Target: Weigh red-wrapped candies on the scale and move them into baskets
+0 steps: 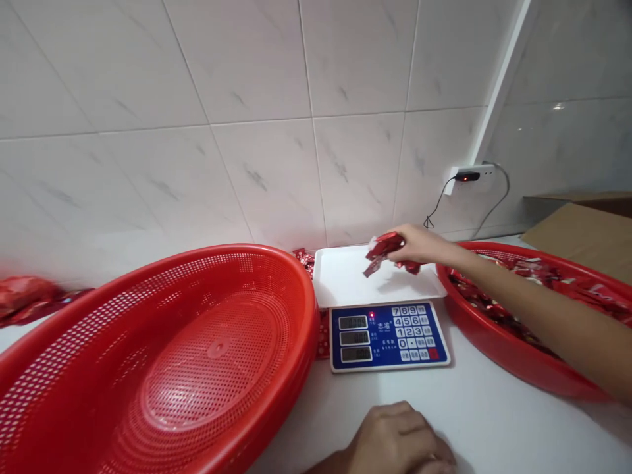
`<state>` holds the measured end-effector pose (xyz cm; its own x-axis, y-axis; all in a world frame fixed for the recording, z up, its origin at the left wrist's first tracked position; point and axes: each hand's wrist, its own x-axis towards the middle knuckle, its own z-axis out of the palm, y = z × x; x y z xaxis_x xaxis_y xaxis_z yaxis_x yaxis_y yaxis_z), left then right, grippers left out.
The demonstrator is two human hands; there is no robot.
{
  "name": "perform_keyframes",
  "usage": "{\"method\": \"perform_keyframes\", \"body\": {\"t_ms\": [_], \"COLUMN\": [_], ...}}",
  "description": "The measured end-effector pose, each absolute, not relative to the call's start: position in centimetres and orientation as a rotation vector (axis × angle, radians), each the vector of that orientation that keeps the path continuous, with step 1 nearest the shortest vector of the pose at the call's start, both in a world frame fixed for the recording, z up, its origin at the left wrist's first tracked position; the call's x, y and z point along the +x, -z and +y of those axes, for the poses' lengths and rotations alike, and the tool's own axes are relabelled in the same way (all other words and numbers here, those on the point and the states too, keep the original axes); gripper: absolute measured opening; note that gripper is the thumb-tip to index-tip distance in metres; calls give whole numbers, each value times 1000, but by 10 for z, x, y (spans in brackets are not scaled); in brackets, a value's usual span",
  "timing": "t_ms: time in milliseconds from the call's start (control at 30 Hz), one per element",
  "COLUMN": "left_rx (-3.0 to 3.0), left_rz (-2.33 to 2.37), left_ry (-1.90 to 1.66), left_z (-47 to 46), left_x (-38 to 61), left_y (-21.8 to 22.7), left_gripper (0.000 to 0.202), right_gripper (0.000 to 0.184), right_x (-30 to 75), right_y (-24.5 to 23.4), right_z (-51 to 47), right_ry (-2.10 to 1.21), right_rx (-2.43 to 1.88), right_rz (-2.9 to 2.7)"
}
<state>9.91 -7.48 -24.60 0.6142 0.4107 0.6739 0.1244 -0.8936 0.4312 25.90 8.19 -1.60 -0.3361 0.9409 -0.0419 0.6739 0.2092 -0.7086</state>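
My right hand [419, 245] reaches in from the right and hovers over the white pan [340, 280] of an electronic scale. Its fingers are closed on a bunch of red foil packets [384, 251]. The scale's blue keypad and display panel [388, 334] faces me. My left hand [399, 441] rests on the white counter at the bottom edge, fingers curled, nothing visible in it. A large empty red perforated basket [162, 355] sits left of the scale.
A second red basket [498, 342] at the right holds many red packets, under my right forearm. More red packets [24, 296] lie at the far left by the tiled wall. A power adapter [469, 178] with cable hangs on the wall. Cardboard [582, 234] sits at back right.
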Motion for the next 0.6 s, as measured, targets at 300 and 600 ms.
{"method": "perform_keyframes", "body": {"t_ms": [300, 600], "left_rx": [2357, 2735], "left_rz": [419, 528], "left_ry": [-1417, -983], "left_z": [-72, -52], "left_x": [99, 130], "left_y": [241, 107], "left_gripper": [45, 20], "right_gripper": [27, 35], "right_x": [214, 254], "right_y": [55, 72], "right_z": [117, 106], "right_ry": [-822, -396], "right_rx": [-1581, -1477], "right_rz": [-2271, -1875]}}
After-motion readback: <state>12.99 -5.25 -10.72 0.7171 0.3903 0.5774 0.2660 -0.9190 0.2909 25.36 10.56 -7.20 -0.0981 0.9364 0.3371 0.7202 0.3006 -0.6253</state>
